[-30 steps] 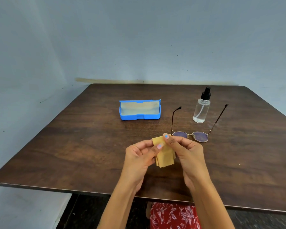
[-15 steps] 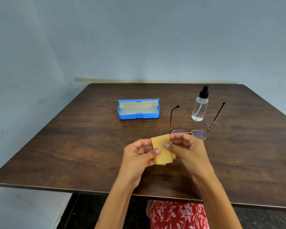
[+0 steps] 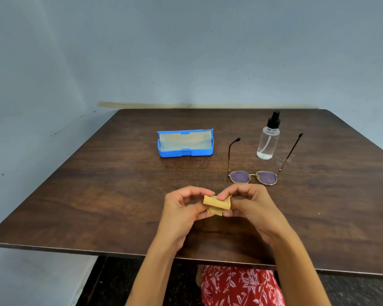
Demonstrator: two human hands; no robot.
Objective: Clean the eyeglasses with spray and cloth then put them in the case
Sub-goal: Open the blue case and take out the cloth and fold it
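A small yellow cloth [image 3: 217,204], folded over on itself, is held above the table's near middle. My left hand [image 3: 182,208] pinches its left side and my right hand [image 3: 250,204] pinches its right side. The eyeglasses [image 3: 253,177] lie just beyond my right hand with their temples open and pointing away. A clear spray bottle [image 3: 267,140] with a black nozzle stands upright between the temples. The blue case [image 3: 185,143] sits open further left, nothing inside it.
The dark wooden table [image 3: 97,195] stands against a pale blue wall. Its near edge runs just under my forearms. A red flowered garment [image 3: 239,286] shows below the table edge.
Both hands have folded the cloth from a hanging flap into a shorter rolled bundle and lowered it slightly. The glasses, bottle and case have not moved.
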